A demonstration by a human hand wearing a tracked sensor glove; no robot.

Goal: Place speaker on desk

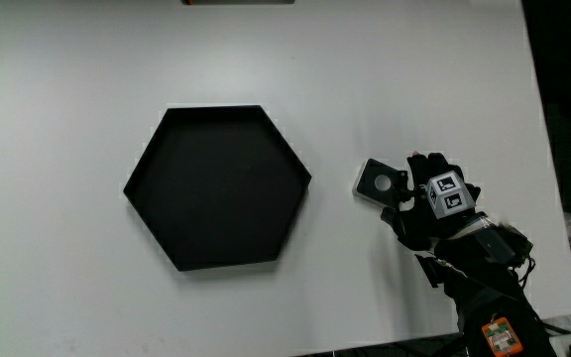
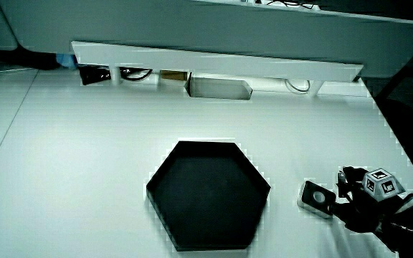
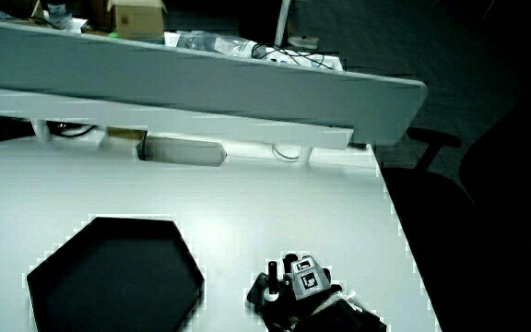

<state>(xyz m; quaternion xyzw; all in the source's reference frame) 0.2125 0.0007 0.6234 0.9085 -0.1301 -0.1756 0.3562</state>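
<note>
A small flat speaker, dark with a pale rim and a round centre, lies on the white table between the black hexagonal tray and the hand. The gloved hand rests right beside the speaker, on the edge away from the tray, with its fingertips at that edge and loosely spread. The patterned cube sits on the back of the hand. Both side views show the speaker flat on the table beside the hand.
The hexagonal tray holds nothing that I can see. A low partition with cables and small boxes runs along the table's edge farthest from the person. The table's side edge is close to the forearm.
</note>
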